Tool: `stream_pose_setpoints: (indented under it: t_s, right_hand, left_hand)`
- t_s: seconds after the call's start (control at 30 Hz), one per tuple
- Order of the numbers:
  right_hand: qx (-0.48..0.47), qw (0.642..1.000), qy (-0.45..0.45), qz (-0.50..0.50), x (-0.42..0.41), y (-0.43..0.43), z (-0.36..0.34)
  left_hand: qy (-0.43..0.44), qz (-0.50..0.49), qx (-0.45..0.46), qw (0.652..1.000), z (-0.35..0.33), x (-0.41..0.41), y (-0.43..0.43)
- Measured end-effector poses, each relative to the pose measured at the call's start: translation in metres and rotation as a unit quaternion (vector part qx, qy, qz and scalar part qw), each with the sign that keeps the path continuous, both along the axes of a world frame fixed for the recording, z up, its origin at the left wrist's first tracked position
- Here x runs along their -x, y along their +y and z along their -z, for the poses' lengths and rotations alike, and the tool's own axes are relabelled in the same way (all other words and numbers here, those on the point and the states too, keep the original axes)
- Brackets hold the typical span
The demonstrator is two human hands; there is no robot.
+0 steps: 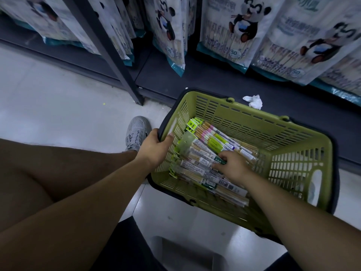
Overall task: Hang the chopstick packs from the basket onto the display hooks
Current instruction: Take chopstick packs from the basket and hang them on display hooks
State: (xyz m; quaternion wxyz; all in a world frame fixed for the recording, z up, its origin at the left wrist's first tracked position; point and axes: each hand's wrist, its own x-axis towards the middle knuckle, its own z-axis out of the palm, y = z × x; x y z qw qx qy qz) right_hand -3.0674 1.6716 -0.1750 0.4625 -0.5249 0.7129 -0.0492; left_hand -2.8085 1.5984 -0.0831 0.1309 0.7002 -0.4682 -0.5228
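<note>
Many packs [203,167] lie lengthwise from upper left to lower right under the right hand [234,167], grip unclear; the rim of the basket [254,122] is gripped by the left hand [156,147].

Panda bags [240,30] cut off at the top edge, print blurred, lower chopstick packs [205,153] buried, labels unreadable, right hand [232,165] grip unclear, basket [254,116] near corner behind the forearm [293,212].

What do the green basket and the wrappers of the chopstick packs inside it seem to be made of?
The basket looks like moulded plastic, matt olive green: its walls are a one-piece slotted lattice. The chopstick packs seem wrapped in clear glossy film, probably plastic, since pale sticks show through it.
</note>
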Motion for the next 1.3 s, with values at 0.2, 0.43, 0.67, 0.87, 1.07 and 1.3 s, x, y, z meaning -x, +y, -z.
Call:
stream_pose_setpoints:
  t_s: [0.2,0.43,0.67,0.87,1.07,1.3]
  right_hand:
    - [0.065,0.996,-0.041,0.048,0.010,-0.010,-0.034]
    - [0.128,0.972,-0.158,0.114,-0.014,-0.035,-0.106]
    - [0.144,0.963,-0.223,0.045,-0.071,-0.037,-0.139]
    - [0.050,0.991,-0.123,0.031,-0.047,-0.024,-0.085]
    - [-0.072,0.983,0.093,-0.141,-0.024,0.024,-0.021]
    - [-0.029,0.957,0.197,-0.210,-0.034,0.033,-0.004]
  left_hand:
    - [-0.063,0.034,0.039,0.997,-0.008,-0.003,0.000]
    - [-0.016,0.082,0.139,0.987,-0.043,0.028,0.010]
    - [0.323,-0.135,-0.061,0.935,-0.045,0.052,0.011]
    - [0.292,-0.228,-0.028,0.929,-0.040,0.006,-0.022]
    - [0.205,-0.152,-0.048,0.966,-0.026,-0.018,-0.017]
    - [0.221,-0.122,-0.032,0.967,-0.026,-0.019,-0.013]
